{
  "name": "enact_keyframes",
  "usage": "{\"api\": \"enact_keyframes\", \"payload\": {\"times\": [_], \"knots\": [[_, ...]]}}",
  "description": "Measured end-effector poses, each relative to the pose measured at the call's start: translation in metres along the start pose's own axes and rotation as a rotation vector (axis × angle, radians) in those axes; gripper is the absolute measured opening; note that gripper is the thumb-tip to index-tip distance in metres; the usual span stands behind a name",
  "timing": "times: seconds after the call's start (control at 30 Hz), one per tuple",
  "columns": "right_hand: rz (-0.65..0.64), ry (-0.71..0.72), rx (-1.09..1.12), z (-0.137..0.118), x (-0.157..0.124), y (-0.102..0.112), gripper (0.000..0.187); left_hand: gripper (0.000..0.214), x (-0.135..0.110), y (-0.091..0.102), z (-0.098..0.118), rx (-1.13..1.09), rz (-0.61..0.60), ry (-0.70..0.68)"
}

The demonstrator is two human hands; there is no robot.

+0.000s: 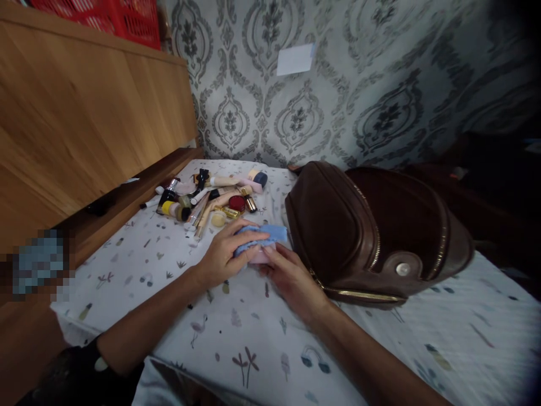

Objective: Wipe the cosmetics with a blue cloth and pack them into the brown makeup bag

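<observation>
My left hand [226, 251] lies over a blue cloth [264, 235], its fingers curled on the cloth and pressing it down. Under the cloth sits a small pale pink object [258, 257]. My right hand [291, 279] pinches that pink object from the near side, fingers closed on its edge. Both hands rest on a white bedsheet [236, 332] printed with small figures. A brown leather bag [372, 231] with gold zips lies just right of my hands.
A heap of several cosmetics [211, 197], tubes, bottles and a red compact, lies beyond my hands. A wooden headboard with a ledge [84, 129] runs along the left. Patterned grey wallpaper [338, 84] stands behind. A red crate [118, 17] sits on top at the left.
</observation>
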State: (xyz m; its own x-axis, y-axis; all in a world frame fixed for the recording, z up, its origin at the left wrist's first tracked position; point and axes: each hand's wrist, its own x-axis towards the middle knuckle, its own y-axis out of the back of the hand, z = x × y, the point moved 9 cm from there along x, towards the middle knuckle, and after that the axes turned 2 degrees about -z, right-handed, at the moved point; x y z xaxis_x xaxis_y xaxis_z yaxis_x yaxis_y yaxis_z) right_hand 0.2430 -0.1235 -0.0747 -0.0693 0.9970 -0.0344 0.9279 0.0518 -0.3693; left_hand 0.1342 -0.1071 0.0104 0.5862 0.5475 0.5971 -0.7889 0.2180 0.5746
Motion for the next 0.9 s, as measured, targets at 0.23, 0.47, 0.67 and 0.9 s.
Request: {"api": "enact_keyframes", "payload": {"times": [0.23, 0.47, 0.67, 0.9], "knots": [[-0.011, 0.023, 0.145, -0.004, -0.001, -0.004, 0.041, 0.057, -0.004, -0.009, -0.014, 0.085, -0.075, 0.099], [0.039, 0.088, 0.064, -0.008, 0.000, 0.002, 0.048, 0.065, -0.002, -0.011, -0.034, -0.101, -0.103, 0.290], [0.131, 0.304, -0.295, -0.026, -0.001, 0.013, 0.057, 0.055, -0.013, -0.028, -0.050, -0.493, -0.164, 0.577], [0.121, 0.713, -0.935, -0.054, -0.025, -0.008, 0.058, 0.066, -0.038, -0.048, -0.069, -0.636, -0.254, 0.890]]}}
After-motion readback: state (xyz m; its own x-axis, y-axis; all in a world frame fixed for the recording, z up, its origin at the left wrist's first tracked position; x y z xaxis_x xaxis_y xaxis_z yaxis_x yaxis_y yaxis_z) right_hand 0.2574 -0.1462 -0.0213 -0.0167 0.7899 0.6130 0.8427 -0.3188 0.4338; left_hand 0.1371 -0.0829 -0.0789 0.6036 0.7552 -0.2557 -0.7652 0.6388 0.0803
